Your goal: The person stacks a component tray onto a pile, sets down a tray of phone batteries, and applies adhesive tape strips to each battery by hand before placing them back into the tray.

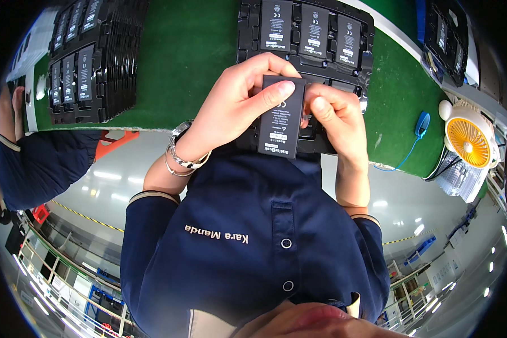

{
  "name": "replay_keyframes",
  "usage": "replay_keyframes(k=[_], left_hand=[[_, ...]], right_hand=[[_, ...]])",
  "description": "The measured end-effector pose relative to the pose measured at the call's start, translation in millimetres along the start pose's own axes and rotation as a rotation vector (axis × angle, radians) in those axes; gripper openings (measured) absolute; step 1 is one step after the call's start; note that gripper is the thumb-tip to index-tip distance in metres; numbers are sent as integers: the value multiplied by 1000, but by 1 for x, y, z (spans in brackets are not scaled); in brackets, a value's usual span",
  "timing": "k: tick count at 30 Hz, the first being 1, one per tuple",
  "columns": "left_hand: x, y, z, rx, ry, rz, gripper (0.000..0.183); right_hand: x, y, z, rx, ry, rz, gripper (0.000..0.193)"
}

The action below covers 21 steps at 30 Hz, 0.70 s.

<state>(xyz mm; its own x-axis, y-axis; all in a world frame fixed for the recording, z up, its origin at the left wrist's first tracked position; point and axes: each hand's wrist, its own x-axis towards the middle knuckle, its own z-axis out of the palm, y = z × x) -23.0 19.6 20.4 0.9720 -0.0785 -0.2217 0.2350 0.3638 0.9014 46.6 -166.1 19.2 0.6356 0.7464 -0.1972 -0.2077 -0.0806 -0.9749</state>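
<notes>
In the head view, the reference item is the black tray (pixel 249 28) on the green table (pixel 180 67), directly in front of the seated or standing worker. The left hand (pixel 248 93) holds a flat black battery (pixel 281 121), thumb pressed across the printed face near its far end; the battery is positioned over the near-left portion of the tray, face toward the camera. The right hand (pixel 338 115), over the near-right portion, is narrow, thumb and fingers curled together just beside the battery's right edge; contact with the battery, or a small item between the fingertips, cannot be determined. Three black cells (pixel 315 31) occupy the tray's far row; its nearer row is partly hidden by the hands. Left of the tray, well apart, stands a tray stack (pixel 124 62) with cells in its top layer. Right of the tray are a blue corded device (pixel 422 124) and, farther out, a white-and-orange fan (pixel 467 141).
</notes>
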Motion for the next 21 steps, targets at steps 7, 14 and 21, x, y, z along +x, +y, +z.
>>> replay_keyframes(k=[7, 14, 21], left_hand=[[-3, -9, -7, 866, 307, 140, 17], [4, -18, -12, 1370, 297, 477, 24], [4, -3, 1, 220, -71, -17, 52]], right_hand=[[-11, -17, -14, -1244, -14, -267, 47], [-14, -15, -21, -1382, -142, -423, 48], [-8, -14, -13, -1315, 376, -915, 26]])
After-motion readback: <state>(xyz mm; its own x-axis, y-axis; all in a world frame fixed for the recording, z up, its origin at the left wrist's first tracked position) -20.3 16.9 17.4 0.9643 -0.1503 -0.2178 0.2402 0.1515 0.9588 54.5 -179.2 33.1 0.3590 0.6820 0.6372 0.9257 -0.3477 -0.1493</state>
